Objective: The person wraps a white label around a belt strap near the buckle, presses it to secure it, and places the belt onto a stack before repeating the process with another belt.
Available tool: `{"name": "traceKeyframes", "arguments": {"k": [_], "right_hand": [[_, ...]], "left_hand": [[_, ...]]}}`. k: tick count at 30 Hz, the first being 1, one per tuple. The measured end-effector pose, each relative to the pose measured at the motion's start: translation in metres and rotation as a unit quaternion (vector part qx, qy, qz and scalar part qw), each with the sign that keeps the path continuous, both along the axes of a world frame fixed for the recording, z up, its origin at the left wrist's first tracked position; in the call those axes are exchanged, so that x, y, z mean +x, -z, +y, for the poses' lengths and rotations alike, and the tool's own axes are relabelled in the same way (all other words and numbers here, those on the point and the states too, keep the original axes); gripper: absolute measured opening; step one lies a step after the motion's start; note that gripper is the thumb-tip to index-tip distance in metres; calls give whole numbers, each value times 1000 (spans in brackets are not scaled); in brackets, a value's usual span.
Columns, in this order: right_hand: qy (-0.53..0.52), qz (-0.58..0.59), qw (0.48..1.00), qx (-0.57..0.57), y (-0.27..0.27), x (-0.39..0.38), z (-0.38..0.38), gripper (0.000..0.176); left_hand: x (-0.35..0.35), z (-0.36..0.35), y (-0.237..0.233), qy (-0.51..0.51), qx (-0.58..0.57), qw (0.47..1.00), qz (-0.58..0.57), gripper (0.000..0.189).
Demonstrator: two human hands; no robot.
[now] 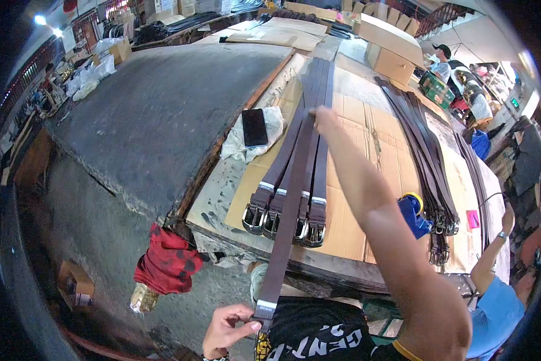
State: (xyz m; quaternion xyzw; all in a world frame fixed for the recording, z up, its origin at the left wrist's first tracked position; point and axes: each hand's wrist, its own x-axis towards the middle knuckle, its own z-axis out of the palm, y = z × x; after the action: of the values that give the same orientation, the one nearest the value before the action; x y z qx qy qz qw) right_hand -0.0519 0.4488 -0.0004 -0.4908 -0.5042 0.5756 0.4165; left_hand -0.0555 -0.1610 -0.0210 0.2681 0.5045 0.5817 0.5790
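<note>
A long dark brown belt stretches from near my body out over the table. My left hand pinches its near end beside a white printed label; the buckle there is mostly hidden. My right hand, arm outstretched, is closed on the same belt farther along. Beneath it, several similar belts lie side by side on cardboard, their silver buckles toward me and white labels just above them. A black phone rests on crumpled white plastic left of these belts.
Another bundle of belts lies to the right, near a blue tape dispenser and a pink piece. A co-worker's arm reaches in at right. Cardboard boxes stand at the back. Red cloth hangs at the table corner.
</note>
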Motion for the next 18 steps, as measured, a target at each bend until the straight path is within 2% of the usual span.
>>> {"name": "traceKeyframes", "arguments": {"k": [4,8,10,13,16,18], "right_hand": [[23,1,999,-39,36,-15,-11,5],[62,-22,997,-45,41,-22,-13,8],[75,-52,995,-37,43,-20,-8,19],[138,-99,986,-6,97,-36,42,30],[93,-103,990,-29,69,-34,4,37],[122,-101,987,-31,59,-40,-13,34]], "left_hand": [[-8,-11,-5,-6,-1,1000,-2,16],[-13,-7,-7,2,-21,1000,-21,19],[-17,-7,-6,0,-21,1000,-12,21],[-24,-11,0,-9,32,999,-7,20],[-22,-15,-7,-63,39,996,-39,25],[-24,-24,5,-93,51,994,-34,26]]}}
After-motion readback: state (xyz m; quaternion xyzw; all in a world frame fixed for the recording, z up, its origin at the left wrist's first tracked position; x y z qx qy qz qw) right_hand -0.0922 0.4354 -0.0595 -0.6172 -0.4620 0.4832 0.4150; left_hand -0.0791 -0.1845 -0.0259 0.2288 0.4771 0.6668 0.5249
